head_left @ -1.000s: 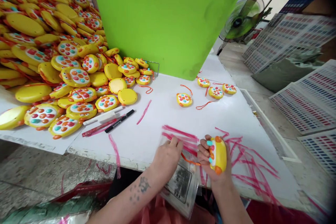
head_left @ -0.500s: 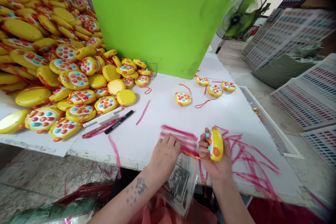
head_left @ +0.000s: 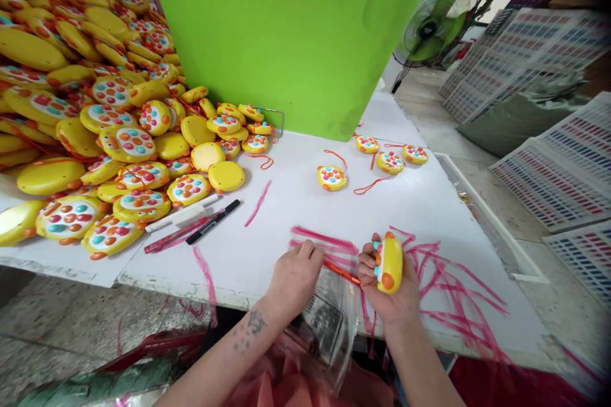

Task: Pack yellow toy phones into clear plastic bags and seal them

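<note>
- One yellow toy [head_left: 393, 264] stands on edge in the right hand [head_left: 398, 305], above the near side of the surface [head_left: 281, 203], buttons facing left, fingers curled around it; a hard tug could twist it out of that cradle!
- Across goes its orange cord [head_left: 342, 271], nearly straight, to the left hand [head_left: 294, 276], fingertips pinched together at the far end; too much pull could let it slip or strain the fixing, which I can't see.
- Close beneath, a row of pink strips [head_left: 329, 240]: one could get caught up with the cord.
- Nearer the body, a clear plastic bag [head_left: 329, 327] hangs over the edge, and a brushing forearm could drag it down.
- Out right, tangled pink ribbons [head_left: 449, 286] could snag anything set among them.
- Farther back, three toys [head_left: 391, 163] sit close, cords trailing; those could knot.
- Far left, a high heap of toys [head_left: 105, 102]: one knock could slide some onto the black marker [head_left: 212, 222].
</note>
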A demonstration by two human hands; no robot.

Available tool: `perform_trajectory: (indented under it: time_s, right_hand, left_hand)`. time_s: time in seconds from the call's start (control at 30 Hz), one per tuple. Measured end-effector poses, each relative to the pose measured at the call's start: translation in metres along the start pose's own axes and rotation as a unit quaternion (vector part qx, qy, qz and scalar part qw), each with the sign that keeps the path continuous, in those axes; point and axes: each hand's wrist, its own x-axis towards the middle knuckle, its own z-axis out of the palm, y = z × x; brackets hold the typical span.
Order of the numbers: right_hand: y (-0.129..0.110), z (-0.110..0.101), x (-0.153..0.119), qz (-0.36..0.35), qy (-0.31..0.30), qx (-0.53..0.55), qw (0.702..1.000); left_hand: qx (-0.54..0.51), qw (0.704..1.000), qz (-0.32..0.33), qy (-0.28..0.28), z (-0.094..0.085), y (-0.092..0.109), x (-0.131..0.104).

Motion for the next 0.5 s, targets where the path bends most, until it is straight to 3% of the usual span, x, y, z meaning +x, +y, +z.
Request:
perform_trajectory:
  time_s: [0.3,0.5]
  right_hand:
    - [0.0003,0.0069,-0.001,-0.003,0.054,0.019,0.998]
    - [0.0021,0.0082,-0.0034,0.012,0.044,0.034,0.998]
  left_hand:
    - [-0.021,0.999,0.015,0.044,-0.0009,-0.0024,-0.0031]
    - [-0.026,0.998,0.015,0.05,-0.0034,-0.0006,-0.0001]
